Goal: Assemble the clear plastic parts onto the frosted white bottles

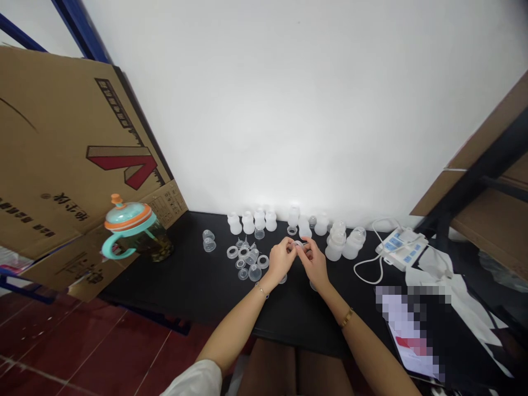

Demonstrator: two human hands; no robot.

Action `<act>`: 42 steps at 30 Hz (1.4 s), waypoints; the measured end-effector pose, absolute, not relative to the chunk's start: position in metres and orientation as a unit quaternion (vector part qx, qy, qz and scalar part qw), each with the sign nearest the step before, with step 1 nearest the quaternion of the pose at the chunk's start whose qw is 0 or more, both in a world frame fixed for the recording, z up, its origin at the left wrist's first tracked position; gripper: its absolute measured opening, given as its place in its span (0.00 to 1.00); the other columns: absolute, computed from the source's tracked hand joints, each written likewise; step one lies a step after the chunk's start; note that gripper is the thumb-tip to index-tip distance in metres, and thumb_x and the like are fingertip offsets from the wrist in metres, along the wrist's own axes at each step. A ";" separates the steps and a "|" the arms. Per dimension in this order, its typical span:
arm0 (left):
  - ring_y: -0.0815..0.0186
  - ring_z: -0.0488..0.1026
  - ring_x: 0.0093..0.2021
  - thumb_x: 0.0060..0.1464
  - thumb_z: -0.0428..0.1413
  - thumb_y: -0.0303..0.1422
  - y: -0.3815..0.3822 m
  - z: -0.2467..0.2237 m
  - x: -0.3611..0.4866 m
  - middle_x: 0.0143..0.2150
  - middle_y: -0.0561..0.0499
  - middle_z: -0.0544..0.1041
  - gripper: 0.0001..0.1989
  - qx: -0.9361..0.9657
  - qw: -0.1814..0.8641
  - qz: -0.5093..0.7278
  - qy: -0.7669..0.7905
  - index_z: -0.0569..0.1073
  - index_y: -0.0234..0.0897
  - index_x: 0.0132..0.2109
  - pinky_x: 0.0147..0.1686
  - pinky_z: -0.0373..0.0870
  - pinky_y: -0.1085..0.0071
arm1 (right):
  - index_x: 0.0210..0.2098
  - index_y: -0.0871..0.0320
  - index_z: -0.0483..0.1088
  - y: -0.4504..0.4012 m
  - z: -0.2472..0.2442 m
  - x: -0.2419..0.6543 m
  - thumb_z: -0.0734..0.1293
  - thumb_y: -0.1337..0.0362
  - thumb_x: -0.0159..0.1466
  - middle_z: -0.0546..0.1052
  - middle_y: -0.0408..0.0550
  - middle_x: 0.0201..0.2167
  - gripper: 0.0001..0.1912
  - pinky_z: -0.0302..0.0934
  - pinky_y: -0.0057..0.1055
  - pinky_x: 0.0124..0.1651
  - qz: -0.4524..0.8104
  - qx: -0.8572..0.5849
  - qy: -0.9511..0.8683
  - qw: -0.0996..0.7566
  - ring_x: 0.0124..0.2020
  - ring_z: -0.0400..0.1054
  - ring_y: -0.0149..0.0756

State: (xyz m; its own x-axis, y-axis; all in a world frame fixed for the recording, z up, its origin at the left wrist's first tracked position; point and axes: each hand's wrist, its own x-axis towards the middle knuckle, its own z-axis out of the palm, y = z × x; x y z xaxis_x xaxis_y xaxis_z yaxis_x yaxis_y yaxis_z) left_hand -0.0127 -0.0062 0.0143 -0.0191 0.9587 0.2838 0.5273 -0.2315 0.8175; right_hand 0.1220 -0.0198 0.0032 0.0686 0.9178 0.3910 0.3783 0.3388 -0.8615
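Closest to the camera, a white sleeve (pixel 193 379) lies between seven and eight o'clock from the hands, and two forearms (pixel 241 322) slope inward over the black table (pixel 185 289), perhaps so both hands can meet low above it. On the far left, past nine o'clock, a lidded jug (pixel 130 217) stands in front of printed cardboard (pixel 53 148), likely put there to leave elbow room. Two clear domes (pixel 209 245) come next at nine; then, between eight and nine, loose rings (pixel 229 254) and clear teats (pixel 254 272) are spread out, presumably within easy reach of the left hand (pixel 281 258). White bottles (pixel 248 223) stand at ten, near the wall (pixel 297 110), probably to free the front. At the clock's centre, the left and right hand (pixel 315 265) have their fingers pinched on one small part (pixel 298 243), apparently steadying it from two sides. Domed bottles (pixel 335 248) are grouped at three, seemingly set together by kind; farther out are a corded white box (pixel 402 250) and, at four, a tablet (pixel 406 330). The loose pieces look clear and glossy; the held part is pale, translucent and seemingly curved, though fingers hide most of it.
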 end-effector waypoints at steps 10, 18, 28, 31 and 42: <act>0.69 0.72 0.26 0.63 0.53 0.38 -0.015 0.023 -0.011 0.38 0.53 0.82 0.13 0.667 0.267 0.462 0.520 0.75 0.43 0.51 0.30 0.62 0.74 | 0.50 0.56 0.70 -0.016 -0.003 0.125 0.61 0.45 0.70 0.77 0.52 0.44 0.22 0.66 0.32 0.31 0.262 -0.511 -0.605 0.552 0.28 0.68 0.34; 0.66 0.75 0.28 0.66 0.51 0.39 -0.014 0.016 -0.011 0.31 0.54 0.79 0.16 0.686 0.268 0.445 0.510 0.75 0.43 0.55 0.31 0.64 0.73 | 0.50 0.55 0.74 -0.013 -0.003 0.128 0.60 0.47 0.71 0.76 0.54 0.47 0.21 0.69 0.34 0.34 0.249 -0.497 -0.628 0.544 0.35 0.72 0.39; 0.66 0.76 0.30 0.66 0.50 0.43 -0.014 0.013 -0.010 0.33 0.53 0.80 0.15 0.678 0.274 0.460 0.504 0.77 0.42 0.49 0.33 0.67 0.73 | 0.55 0.55 0.73 -0.013 -0.004 0.128 0.60 0.49 0.71 0.77 0.54 0.47 0.22 0.69 0.35 0.33 0.257 -0.506 -0.615 0.548 0.29 0.70 0.36; 0.66 0.75 0.29 0.66 0.51 0.43 -0.013 0.012 -0.010 0.31 0.54 0.79 0.15 0.670 0.290 0.465 0.501 0.76 0.42 0.50 0.33 0.68 0.74 | 0.53 0.55 0.73 -0.012 -0.006 0.128 0.60 0.48 0.70 0.77 0.53 0.46 0.22 0.69 0.35 0.33 0.261 -0.506 -0.616 0.544 0.30 0.71 0.37; 0.66 0.74 0.28 0.65 0.51 0.44 -0.013 0.013 -0.010 0.29 0.54 0.78 0.16 0.668 0.302 0.462 0.499 0.77 0.42 0.51 0.32 0.69 0.74 | 0.47 0.55 0.75 -0.010 -0.005 0.129 0.60 0.48 0.70 0.78 0.53 0.43 0.21 0.67 0.33 0.30 0.272 -0.498 -0.617 0.545 0.33 0.73 0.40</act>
State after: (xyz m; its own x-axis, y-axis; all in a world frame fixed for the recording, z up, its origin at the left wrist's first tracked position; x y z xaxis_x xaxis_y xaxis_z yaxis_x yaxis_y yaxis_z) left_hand -0.0100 -0.0131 0.0131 0.0744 0.9460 0.3155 0.3884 -0.3189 0.8645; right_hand 0.1287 -0.0104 -0.0050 0.0916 0.9112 0.4017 0.3183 0.3555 -0.8788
